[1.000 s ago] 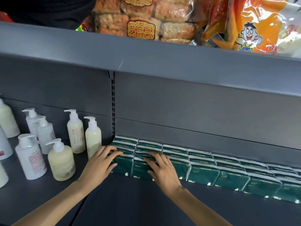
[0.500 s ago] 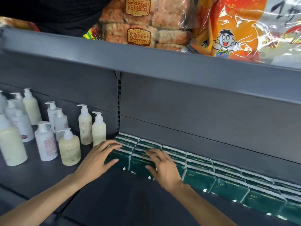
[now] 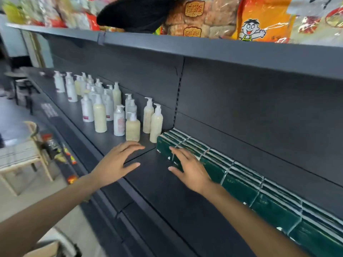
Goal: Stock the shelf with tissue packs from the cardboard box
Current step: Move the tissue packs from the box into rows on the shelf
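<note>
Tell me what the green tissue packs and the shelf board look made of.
Tissue packs: glossy plastic film wrap, judging by glints and creases. Shelf board: seemingly painted metal, matt dark grey, with seams between panels.

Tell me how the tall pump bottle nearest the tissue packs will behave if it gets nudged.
The pump bottle is tall on a narrow base, so it would probably tip rather than slide. It stands close beside another bottle, so it might knock that over. Its smooth plastic looks somewhat slippery.
</note>
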### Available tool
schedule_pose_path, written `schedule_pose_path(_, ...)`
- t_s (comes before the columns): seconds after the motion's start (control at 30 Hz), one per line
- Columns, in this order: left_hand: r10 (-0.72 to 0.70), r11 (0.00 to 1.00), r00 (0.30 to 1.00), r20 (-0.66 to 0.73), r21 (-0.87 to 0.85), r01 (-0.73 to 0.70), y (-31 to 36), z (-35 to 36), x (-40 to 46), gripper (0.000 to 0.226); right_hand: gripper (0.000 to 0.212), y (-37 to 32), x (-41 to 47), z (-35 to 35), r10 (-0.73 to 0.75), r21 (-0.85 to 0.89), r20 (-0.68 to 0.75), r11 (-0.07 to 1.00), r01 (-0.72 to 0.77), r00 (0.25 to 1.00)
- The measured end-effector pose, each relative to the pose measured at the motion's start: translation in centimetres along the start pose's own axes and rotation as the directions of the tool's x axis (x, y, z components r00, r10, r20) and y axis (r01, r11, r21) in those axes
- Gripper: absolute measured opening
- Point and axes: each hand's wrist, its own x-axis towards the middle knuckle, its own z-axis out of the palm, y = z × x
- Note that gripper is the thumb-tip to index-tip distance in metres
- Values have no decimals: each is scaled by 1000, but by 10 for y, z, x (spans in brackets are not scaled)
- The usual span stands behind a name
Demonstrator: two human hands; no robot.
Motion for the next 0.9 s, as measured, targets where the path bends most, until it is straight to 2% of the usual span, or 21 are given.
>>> schedule_pose_path(0.27, -208, 973, 978, -33, 91, 210, 19, -55, -139, 51, 65, -90, -5, 45, -268, 168, 95, 954, 250, 959)
schedule_pose_path(0.4, -364, 921, 931, -43, 136, 366, 23, -81, -215, 53, 64, -144, -10, 77, -375, 244, 143, 910, 334, 916)
schedule_pose_path(0.67, -633, 744, 770, -84, 209, 634, 32, -121, -368, 53, 62, -263, -28, 155, -546, 348, 266, 823, 449, 794)
schedule_pose_path(0.9, -811, 573, 584, -27, 163, 803, 12, -128, -514, 46, 61, -359, -71, 263, -577, 436, 393, 802, 408, 716)
